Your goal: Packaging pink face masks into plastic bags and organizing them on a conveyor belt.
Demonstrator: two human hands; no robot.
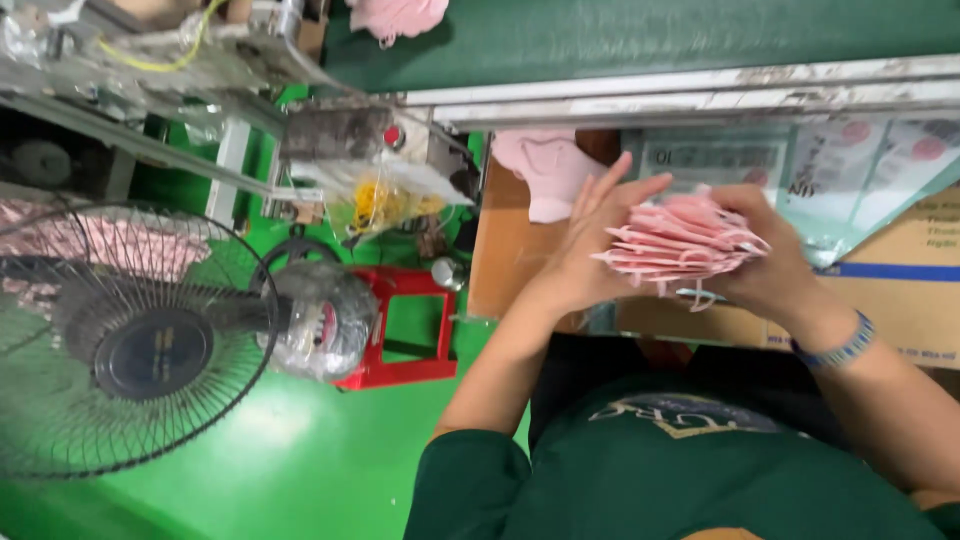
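Between the two hands, at about two o'clock in the view, sits a stack of pink face masks [682, 243]. Left hand [590, 250] lies flat and open against the stack's nine o'clock side, fingers straight and pointing toward twelve. Right hand [765, 262] is curled around the stack's three o'clock side, gripping it. A wooden worktop [505, 255] lies beneath them. Toward nine o'clock stand a black fan [130, 340] and a red stool [405, 330] on the green floor [290, 460].
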